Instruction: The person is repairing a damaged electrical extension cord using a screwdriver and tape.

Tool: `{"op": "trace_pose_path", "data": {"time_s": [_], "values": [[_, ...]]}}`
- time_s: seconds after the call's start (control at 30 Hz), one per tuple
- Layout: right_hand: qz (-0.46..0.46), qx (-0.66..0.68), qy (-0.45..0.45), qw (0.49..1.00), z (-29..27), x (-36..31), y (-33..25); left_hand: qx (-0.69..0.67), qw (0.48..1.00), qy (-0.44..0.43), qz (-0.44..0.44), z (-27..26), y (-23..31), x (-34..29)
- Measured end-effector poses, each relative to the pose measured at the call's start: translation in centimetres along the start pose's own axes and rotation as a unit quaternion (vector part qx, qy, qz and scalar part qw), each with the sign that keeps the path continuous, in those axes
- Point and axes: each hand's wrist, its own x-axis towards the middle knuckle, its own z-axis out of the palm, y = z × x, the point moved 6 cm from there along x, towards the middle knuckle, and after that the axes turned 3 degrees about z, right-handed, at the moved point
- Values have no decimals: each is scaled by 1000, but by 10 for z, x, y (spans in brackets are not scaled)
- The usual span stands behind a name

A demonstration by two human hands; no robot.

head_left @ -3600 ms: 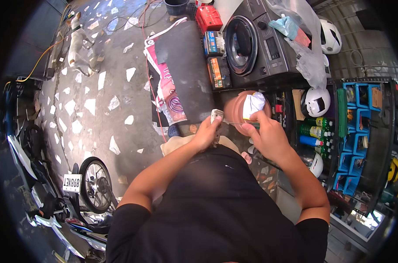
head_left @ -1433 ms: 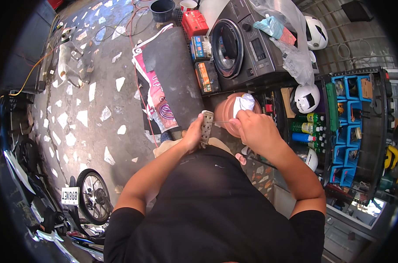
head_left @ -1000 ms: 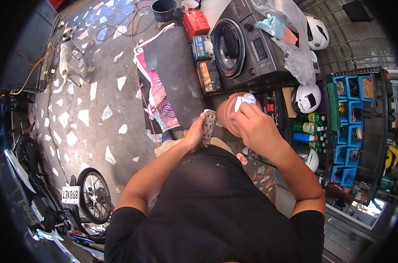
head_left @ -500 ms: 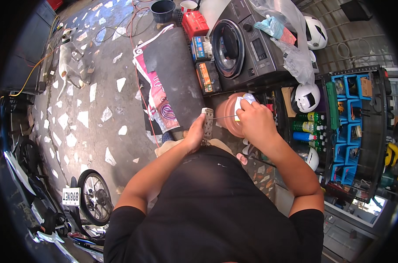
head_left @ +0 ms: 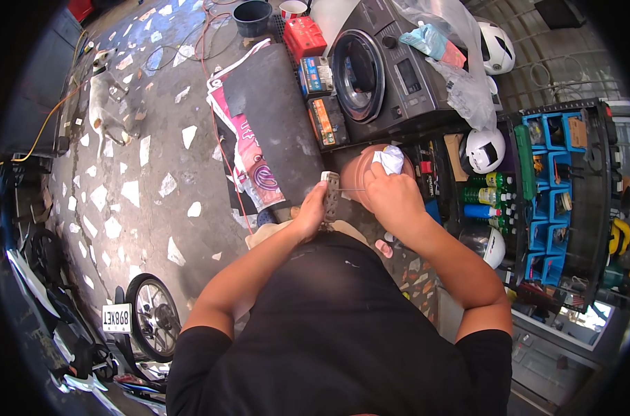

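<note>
My left hand (head_left: 311, 214) is closed around a pale power strip (head_left: 332, 197) with rows of dark holes, held upright in front of my waist. My right hand (head_left: 396, 201) is closed to the right of it, gripping what looks like a screwdriver (head_left: 352, 189). Only its thin metal shaft shows, pointing left at the strip; the handle is hidden in my fingers. Whether the tip touches the strip I cannot tell. Below and beyond my right hand is a round terracotta-coloured stool or pot (head_left: 356, 165), with a crumpled white paper or cloth (head_left: 388, 159) on it.
Ahead lies a dark mat (head_left: 280, 118) with a pink printed sheet (head_left: 249, 149). Boxed batteries (head_left: 327, 121) and a front-loading washer (head_left: 360, 76) stand beyond. At right, a shelf holds blue bins (head_left: 558, 170), bottles and helmets (head_left: 485, 150). A dog (head_left: 106, 104) and a motorcycle wheel (head_left: 155, 315) are at left.
My right hand has moved left toward the power strip, so less of the metal shaft shows and more of the white paper or cloth is uncovered. My left hand stays nearly still.
</note>
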Motion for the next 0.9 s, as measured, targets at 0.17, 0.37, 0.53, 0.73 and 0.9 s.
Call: {"op": "trace_pose_path", "data": {"time_s": [0.17,0.37,0.53,0.73,0.9], "values": [[-73,-34,41,996,3,-2,-7,22,1000,-16,-8,4,8,-8],[6,20,-27,999,16,-2,-14,18,999,-33,-15,11,18,-21],[14,42,-22,999,29,-4,-24,35,998,-47,-23,16,21,-25],[25,210,23,977,51,-1,-31,31,998,-44,-42,5,-2,-8],[71,270,102,955,91,-13,-31,-5,995,-40,-94,5,-19,-2]]}}
